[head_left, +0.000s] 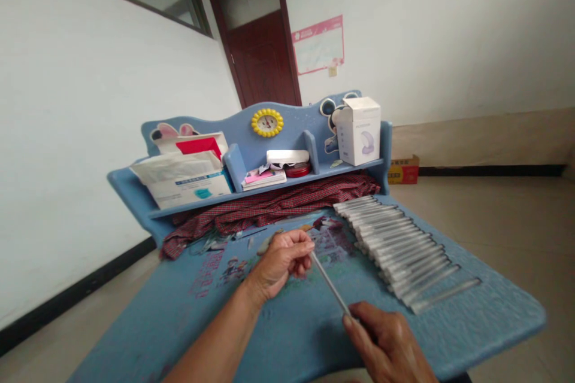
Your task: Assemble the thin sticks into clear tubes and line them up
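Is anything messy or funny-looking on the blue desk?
Yes. The red checked cloth lies crumpled under the shelf, spilling onto the desk. The row of thin tubes looks neat.

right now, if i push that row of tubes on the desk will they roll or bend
The row of thin tubes looks round and slim, so a push would probably roll them across the desk. The held tube runs straight between the left hand and right hand, so likely stiff; a fingertip pinch suggests light.
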A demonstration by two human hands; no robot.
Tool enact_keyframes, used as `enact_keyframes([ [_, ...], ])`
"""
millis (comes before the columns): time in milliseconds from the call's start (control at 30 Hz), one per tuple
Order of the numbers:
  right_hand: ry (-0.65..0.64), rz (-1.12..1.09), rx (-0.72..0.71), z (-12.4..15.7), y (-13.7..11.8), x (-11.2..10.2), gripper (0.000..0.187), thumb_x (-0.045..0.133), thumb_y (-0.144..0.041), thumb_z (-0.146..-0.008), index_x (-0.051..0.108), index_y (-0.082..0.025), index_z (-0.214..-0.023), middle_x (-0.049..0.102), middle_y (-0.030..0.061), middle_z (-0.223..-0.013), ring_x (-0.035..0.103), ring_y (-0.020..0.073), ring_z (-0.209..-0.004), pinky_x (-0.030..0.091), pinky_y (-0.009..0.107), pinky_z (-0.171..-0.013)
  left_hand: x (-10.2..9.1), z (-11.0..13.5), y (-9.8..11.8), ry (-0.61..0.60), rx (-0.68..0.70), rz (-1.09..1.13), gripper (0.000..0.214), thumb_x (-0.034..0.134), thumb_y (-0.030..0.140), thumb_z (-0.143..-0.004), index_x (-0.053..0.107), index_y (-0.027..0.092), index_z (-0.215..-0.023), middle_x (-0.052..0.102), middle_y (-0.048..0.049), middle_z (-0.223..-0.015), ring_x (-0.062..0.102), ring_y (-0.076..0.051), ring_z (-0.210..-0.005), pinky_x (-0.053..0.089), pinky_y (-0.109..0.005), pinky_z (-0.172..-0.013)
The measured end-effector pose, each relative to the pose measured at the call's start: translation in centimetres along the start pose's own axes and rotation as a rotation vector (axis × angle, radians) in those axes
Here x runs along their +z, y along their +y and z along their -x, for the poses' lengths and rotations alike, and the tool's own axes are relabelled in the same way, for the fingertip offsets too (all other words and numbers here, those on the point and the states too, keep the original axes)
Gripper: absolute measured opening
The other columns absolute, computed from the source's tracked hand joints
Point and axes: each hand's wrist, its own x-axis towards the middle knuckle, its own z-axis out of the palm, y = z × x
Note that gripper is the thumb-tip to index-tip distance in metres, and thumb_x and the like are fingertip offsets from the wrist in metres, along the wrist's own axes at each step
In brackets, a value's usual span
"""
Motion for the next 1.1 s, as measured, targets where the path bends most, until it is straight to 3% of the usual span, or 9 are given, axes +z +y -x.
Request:
enact_keyframes([
  [167,0.018,-0.017,0.002,0.3,0.2,0.0,0.045,0.031,-0.048,-0.086,0.046,-0.017,-0.058,0.028,-0.0054,-0.046,0.027,0.0074,-0.041,0.02,0.024,-0.044,0.0,0.2,0.1,-0.061,-0.107,0.061,0.017,0.066,0.025,-0.063,0.053,0.015,-0.068,0.053,0.0029,-0.041,0.044,-0.006,-0.033,0.026,-0.013,-0.034],
  [500,0.036,0.07,-0.09,0.4,0.6,0.0,0.044,0.027,-0.042,-0.089,0.052,-0.017,-0.063,0.037,-0.0026,-0.046,0.035,0.0087,-0.041,0.022,0.024,-0.044,0.9,0.4,0.5,-0.012,-0.11,-0.077,0.019,0.068,0.028,-0.062,0.055,0.014,-0.065,0.054,0.0017,-0.041,0.043,-0.005,-0.032,0.027,-0.013,-0.033],
  [700,0.092,0.056,-0.047,0.5,0.6,0.3,0.044,0.028,-0.044,-0.089,0.048,-0.017,-0.06,0.036,-0.0032,-0.046,0.035,0.0083,-0.04,0.022,0.024,-0.045,1.4,0.5,0.5,-0.018,-0.106,-0.101,0.018,0.065,0.029,-0.064,0.055,0.014,-0.066,0.056,0.0008,-0.044,0.042,-0.004,-0.032,0.028,-0.014,-0.033],
  [867,0.055,0.149,-0.03,-0.1,0.4,0.4,0.044,0.029,-0.042,-0.089,0.05,-0.017,-0.06,0.04,-0.003,-0.044,0.036,0.008,-0.04,0.021,0.023,-0.043,1.2,0.2,0.2,-0.017,-0.084,-0.12,0.019,0.064,0.031,-0.067,0.054,0.014,-0.066,0.056,0.0014,-0.043,0.041,-0.004,-0.031,0.027,-0.014,-0.033],
  [1000,0.069,0.374,-0.101,-0.8,-0.7,-1.7,0.027,0.035,-0.032,-0.088,0.055,-0.018,-0.075,0.055,-0.0015,-0.052,0.048,0.0091,-0.044,0.024,0.022,-0.045,1.1,0.1,-0.1,-0.058,-0.024,-0.069,0.023,0.064,0.035,-0.068,0.055,0.014,-0.068,0.057,0.0004,-0.045,0.043,-0.005,-0.034,0.029,-0.014,-0.035],
  [1100,0.117,0.619,-0.165,-1.9,-1.2,-5.4,0.019,0.039,-0.023,-0.086,0.056,-0.021,-0.079,0.06,-0.0001,-0.064,0.054,0.0105,-0.054,0.028,0.022,-0.051,1.0,0.2,-0.3,-0.089,0.009,-0.034,0.025,0.061,0.037,-0.07,0.057,0.013,-0.077,0.057,-0.0004,-0.047,0.043,-0.005,-0.035,0.029,-0.015,-0.035],
])
